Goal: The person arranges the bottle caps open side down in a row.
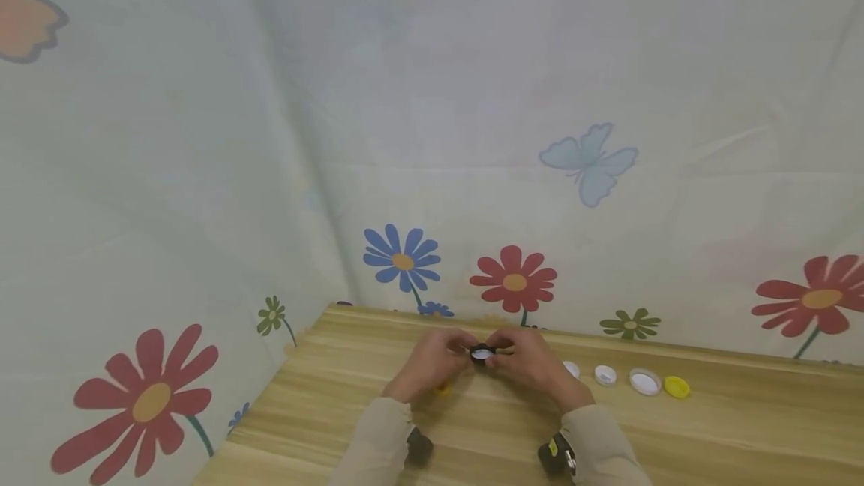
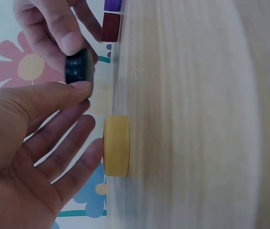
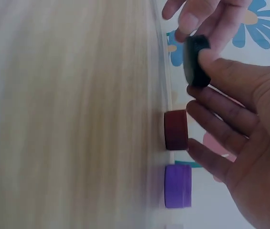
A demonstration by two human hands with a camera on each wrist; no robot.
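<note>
Gripping a small, round black cap [image 1: 482, 354] from opposite sides, the left hand [image 1: 433, 360] and right hand [image 1: 535, 362] meet with thumb and fingers pinched on it. The cap sits between the two sets of fingertips, raised off the light wood-grain surface [image 1: 729, 430], its pale round face showing to the head view. The remaining fingers of both hands spread loosely away from it. Under the left hand's outer fingers – just beside their tips in the left wrist view – a round orange-yellow cap with a ribbed side [image 2: 116, 145] rests on the surface. Near the right hand's outer fingers stand a dark red cap [image 3: 176, 130] and, farther from the black cap, a purple cap [image 3: 178, 186]. To the right of the right hand's fingers, the head view shows a row – a white-faced disc [image 1: 571, 368] partly behind the hand, a small white round cap [image 1: 605, 375], a wider white-faced cap with a pale rim [image 1: 645, 382], then a bright yellow round cap [image 1: 677, 387], farthest from the fingers. Beyond the fingertips hangs a pale flower-printed cloth [image 1: 459, 111].
</note>
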